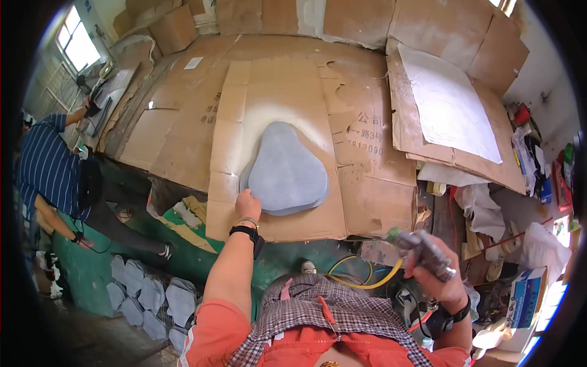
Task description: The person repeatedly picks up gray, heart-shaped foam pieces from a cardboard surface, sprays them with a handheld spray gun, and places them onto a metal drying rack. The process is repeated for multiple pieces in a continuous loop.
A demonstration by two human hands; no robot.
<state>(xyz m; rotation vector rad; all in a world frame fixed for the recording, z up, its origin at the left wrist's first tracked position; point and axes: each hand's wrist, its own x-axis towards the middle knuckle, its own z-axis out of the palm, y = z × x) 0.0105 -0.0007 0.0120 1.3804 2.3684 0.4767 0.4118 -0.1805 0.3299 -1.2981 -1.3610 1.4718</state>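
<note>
Your right fingers (422, 280) clamp grey metal spray gun (435, 258); left fingers (247, 198), grip unclear, touch grey rounded-triangular pad (287, 170), brown cardboard (281, 85) beneath, green floor (79, 275) lower.

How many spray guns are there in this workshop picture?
1 that I can see: the spray gun in the person's right hand, to the lower right of the gray pad. Others could be hidden among the clutter.

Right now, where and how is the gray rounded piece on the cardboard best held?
Probably grip the gray piece by its lower-left rim, from the near side. It lies flat on the cardboard, broad end toward the person, so that rim seems reachable; the left hand is there; the right hand holds a spray gun.
</note>
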